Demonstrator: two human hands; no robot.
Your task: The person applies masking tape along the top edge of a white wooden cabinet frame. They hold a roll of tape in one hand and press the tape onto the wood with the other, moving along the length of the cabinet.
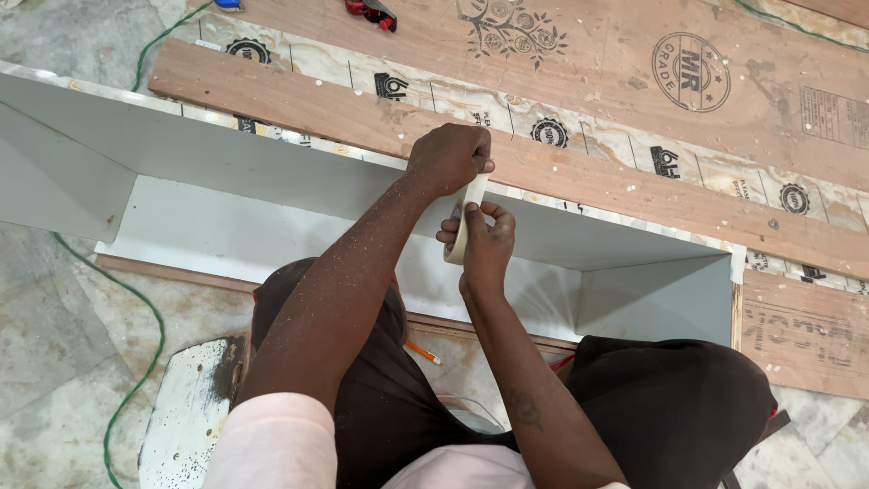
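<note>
We hold the tape roll [458, 231] over the white box [272, 186]: our right hand [484, 244] closed around it, our left hand [448, 158] pinching its end; pulling needs steady tension

A grey marbled stone floor [54, 344] carries everything here. A long open box of pale grey board [226, 195] lies on it on its side, its opening facing the camera. Behind the box, several plywood sheets [615, 54] lie flat on the floor, printed with dark stamps, and a narrow reddish wooden plank [299, 100] rests slantwise across them. A green cable [145, 362] snakes over the stone at the left. An orange pencil [423, 352] lies on the floor near the box's front edge, and a paint-spattered white board [186, 412] sits close by at lower left.
</note>
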